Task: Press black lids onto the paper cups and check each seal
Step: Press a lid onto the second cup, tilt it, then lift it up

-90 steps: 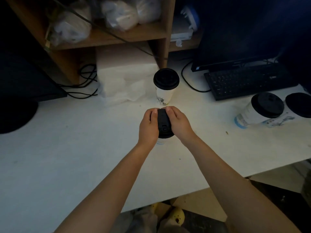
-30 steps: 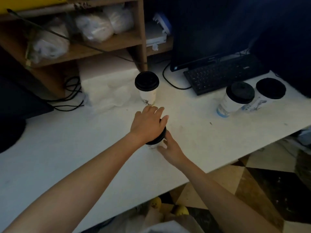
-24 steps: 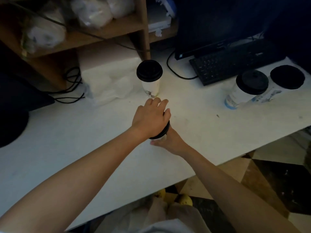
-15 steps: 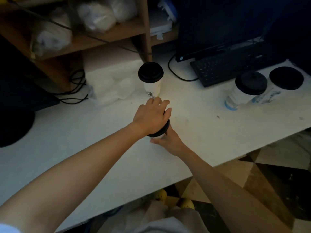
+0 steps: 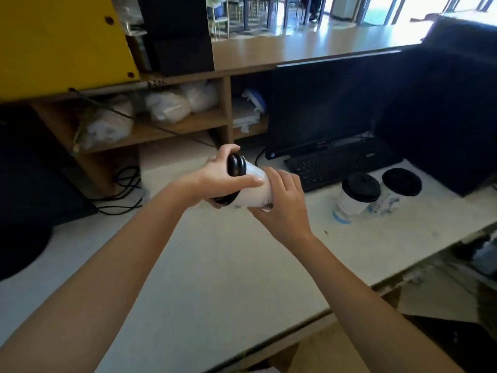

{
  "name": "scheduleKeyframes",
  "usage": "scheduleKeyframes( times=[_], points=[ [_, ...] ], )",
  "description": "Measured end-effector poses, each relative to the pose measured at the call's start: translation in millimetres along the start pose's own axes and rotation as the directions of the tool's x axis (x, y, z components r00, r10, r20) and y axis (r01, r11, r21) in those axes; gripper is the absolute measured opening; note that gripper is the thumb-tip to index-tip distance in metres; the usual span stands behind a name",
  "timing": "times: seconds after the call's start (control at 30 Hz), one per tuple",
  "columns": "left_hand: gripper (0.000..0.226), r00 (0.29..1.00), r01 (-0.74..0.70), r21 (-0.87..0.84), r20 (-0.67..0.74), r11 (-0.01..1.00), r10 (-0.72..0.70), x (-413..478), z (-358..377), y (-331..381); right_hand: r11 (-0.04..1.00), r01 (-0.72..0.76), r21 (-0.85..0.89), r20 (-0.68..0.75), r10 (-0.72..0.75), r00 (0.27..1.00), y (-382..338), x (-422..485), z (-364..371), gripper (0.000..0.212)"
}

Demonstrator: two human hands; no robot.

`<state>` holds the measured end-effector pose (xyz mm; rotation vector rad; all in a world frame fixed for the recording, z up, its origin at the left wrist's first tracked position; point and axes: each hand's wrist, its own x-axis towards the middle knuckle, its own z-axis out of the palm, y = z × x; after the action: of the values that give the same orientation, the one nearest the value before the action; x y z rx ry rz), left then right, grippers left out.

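Observation:
I hold a white paper cup [image 5: 254, 192] on its side above the white table [image 5: 228, 278], its black lid [image 5: 236, 165] pointing left. My left hand [image 5: 217, 176] wraps the lid end, thumb lying along the cup wall. My right hand [image 5: 282, 203] cups the base end. Two more lidded cups stand at the right: one nearer [image 5: 355, 196] and one behind it [image 5: 398, 188]. The cup that stood behind my hands is hidden from view.
A black keyboard [image 5: 341, 162] and dark monitor [image 5: 322, 109] sit at the back right. A wooden shelf [image 5: 161, 127] holds plastic bags. Cables [image 5: 121, 189] lie at the back left, beside a dark rounded object [image 5: 24, 243]. The table's front edge runs diagonally at lower right.
The cup stood upright on the table with my left palm on its lid; now both hands have lifted it and tipped it sideways. The view has tilted upward and brightened.

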<state>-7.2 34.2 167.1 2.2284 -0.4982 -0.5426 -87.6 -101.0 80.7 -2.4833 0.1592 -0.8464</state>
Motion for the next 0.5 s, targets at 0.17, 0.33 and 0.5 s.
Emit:
scheduleKeyframes(
  times=[0.17, 0.33, 0.5],
  points=[
    [0.054, 0.947, -0.303, -0.325, -0.203, 0.896, 0.247, -13.0, -8.0, -9.3, 0.994, 0.027, 0.106, 0.108, -0.038, 0.993, -16.5, 29.0, -37.6, 0.079],
    [0.063, 0.808, -0.54, -0.18, -0.382, 0.822, 0.448, -25.7, -10.5, -20.7, 0.582, -0.65, 0.489, 0.448, 0.471, 0.759, -25.4, 55.6, -81.6, 0.051],
    [0.068, 0.609, -0.745, 0.046, -0.362, 0.666, 0.706, -25.4, -18.4, -20.0, 0.431, -0.801, 0.416, 0.706, 0.402, 0.583, -31.3, 68.1, -93.6, 0.061]
  ],
)
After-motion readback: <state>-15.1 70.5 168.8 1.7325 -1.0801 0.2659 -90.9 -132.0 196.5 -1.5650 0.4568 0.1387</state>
